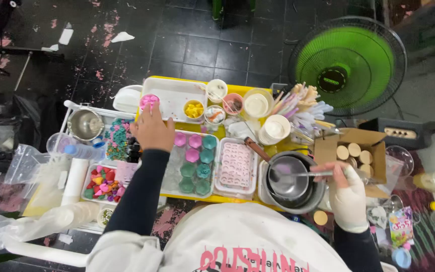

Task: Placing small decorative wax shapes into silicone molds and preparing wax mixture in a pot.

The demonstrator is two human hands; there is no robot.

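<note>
Seen from above, a person sits at a crowded yellow table (237,200) covered with craft supplies. At the far left stand a small steel cup (85,124) and a tray of bright mixed shapes (103,185).

The left hand (152,128) reaches forward in a dark sleeve, fingers stretched towards a pink moulded piece (149,100) sitting at the near left corner of a white tray (174,95). The fingertips touch or nearly touch the piece; whether they have closed on it cannot be told, though the hand looks mostly spread. Just below this hand lies a clear tray of round pink and green moulds (193,163), and beside that a pink mould sheet with small shapes (235,166).

Further right, the right hand (346,189), wearing a white glove, is closed on the handle of a metal spoon (303,174). The spoon's bowl hangs inside a steel pot (292,182), which holds a pale purple liquid. An open cardboard box of round discs (353,151) sits just behind that hand, and a green fan (351,63) stands beyond.

Risks, as a judgement: with attention on the left reach, the spoon could tip and drip onto the mould sheet, or the sleeve could drag across the filled round moulds.
</note>
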